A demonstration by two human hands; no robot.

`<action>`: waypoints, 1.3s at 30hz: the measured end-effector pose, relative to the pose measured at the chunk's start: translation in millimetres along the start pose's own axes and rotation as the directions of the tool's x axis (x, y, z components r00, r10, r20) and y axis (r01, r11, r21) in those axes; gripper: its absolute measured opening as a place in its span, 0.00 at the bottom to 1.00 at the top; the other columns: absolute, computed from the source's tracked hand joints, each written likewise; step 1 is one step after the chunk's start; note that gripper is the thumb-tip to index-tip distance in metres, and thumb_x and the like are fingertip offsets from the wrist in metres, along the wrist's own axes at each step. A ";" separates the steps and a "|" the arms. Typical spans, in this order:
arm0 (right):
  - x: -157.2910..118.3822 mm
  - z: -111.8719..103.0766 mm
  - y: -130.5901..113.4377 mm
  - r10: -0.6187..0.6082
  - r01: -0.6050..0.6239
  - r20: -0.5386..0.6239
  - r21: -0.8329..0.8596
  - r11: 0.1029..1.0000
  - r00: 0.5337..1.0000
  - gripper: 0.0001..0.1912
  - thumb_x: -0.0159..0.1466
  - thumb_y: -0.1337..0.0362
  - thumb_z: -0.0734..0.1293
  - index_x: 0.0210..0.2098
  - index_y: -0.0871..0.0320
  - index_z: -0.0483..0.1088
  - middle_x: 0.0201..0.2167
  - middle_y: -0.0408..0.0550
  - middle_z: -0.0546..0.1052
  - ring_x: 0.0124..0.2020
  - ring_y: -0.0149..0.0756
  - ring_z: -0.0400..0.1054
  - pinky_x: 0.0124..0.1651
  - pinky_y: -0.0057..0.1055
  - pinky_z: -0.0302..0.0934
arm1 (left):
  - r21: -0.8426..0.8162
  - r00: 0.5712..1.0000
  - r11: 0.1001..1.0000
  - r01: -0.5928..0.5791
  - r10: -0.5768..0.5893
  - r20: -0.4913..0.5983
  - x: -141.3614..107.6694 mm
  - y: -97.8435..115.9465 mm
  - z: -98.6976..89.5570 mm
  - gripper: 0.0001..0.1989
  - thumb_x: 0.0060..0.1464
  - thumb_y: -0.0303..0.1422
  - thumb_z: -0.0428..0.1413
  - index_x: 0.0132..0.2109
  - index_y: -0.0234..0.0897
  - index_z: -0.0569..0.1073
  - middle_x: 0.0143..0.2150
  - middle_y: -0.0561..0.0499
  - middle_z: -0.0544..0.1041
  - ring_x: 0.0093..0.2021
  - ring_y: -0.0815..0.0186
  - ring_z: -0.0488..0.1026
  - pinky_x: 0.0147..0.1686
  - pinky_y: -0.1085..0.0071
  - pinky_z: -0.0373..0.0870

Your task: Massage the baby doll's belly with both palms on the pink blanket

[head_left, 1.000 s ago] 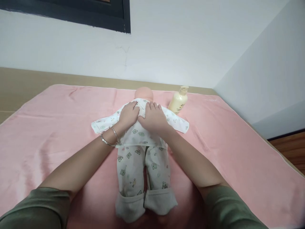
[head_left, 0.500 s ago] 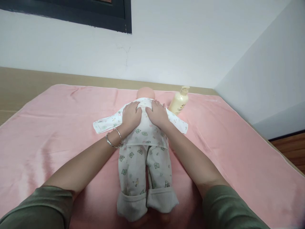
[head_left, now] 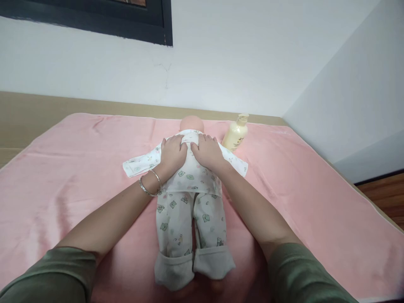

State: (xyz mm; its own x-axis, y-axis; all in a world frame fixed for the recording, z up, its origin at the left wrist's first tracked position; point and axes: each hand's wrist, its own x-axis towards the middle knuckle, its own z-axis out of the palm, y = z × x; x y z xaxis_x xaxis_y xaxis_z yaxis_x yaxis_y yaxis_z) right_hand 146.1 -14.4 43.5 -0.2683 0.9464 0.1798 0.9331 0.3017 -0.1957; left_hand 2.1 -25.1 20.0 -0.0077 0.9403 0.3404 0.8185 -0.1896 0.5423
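Observation:
A baby doll [head_left: 190, 181] in a white patterned top and trousers lies on a pink cloth, its bare head at the far end and its trouser cuffs toward me. Its sleeves are spread out to both sides. My left hand [head_left: 173, 153] rests flat on the left of the doll's upper body, with a silver bangle at the wrist. On the right of the upper body lies my right hand [head_left: 208, 152], palm down. Both hands have their fingers stretched out, thumbs facing each other with white fabric between them.
A cream pump bottle [head_left: 235, 134] stands on the pink cloth [head_left: 94, 147], just beyond the doll's right-hand sleeve. Behind the cloth run a wooden edge [head_left: 38, 107] and a white wall [head_left: 221, 54] with a dark frame [head_left: 142, 25] at upper left.
My right hand has shifted slightly to the left on the doll's upper body. The view has moved very slightly; my left hand stays in place.

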 end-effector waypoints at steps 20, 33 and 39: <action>0.0 -6.5 2.8 -0.006 0.004 0.020 0.079 0.997 1.000 0.26 0.72 0.53 0.53 0.57 0.66 0.67 0.58 0.65 0.75 0.59 0.54 0.67 0.66 0.51 0.53 | -0.032 1.000 0.999 -0.023 0.022 -0.012 1.1 1.5 -5.0 0.20 0.58 0.32 0.43 0.48 0.37 0.76 0.48 0.42 0.80 0.51 0.52 0.75 0.56 0.56 0.70; -0.3 -10.4 1.1 0.010 -0.012 0.025 0.112 0.994 1.000 0.24 0.72 0.53 0.55 0.53 0.64 0.71 0.54 0.62 0.77 0.58 0.53 0.69 0.66 0.50 0.52 | -0.044 1.000 0.999 -0.019 0.019 -0.009 2.8 -2.9 -2.0 0.22 0.59 0.33 0.43 0.53 0.36 0.76 0.53 0.41 0.80 0.55 0.51 0.74 0.59 0.55 0.68; 0.1 -11.0 2.2 0.019 -0.022 0.022 0.114 0.993 1.000 0.25 0.72 0.52 0.55 0.54 0.64 0.70 0.55 0.62 0.77 0.59 0.54 0.68 0.66 0.48 0.54 | -0.039 1.000 0.999 -0.015 0.015 0.002 3.1 -1.7 -3.0 0.22 0.59 0.32 0.43 0.53 0.36 0.77 0.55 0.41 0.80 0.57 0.51 0.74 0.60 0.55 0.67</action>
State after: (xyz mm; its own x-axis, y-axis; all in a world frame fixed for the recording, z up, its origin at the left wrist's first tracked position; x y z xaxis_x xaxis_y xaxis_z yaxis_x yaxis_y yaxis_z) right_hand 150.8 -14.9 53.7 -0.2555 0.9544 0.1543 0.9054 0.2922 -0.3079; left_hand -1.0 -22.7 22.4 0.0060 0.9377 0.3474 0.7955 -0.2150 0.5666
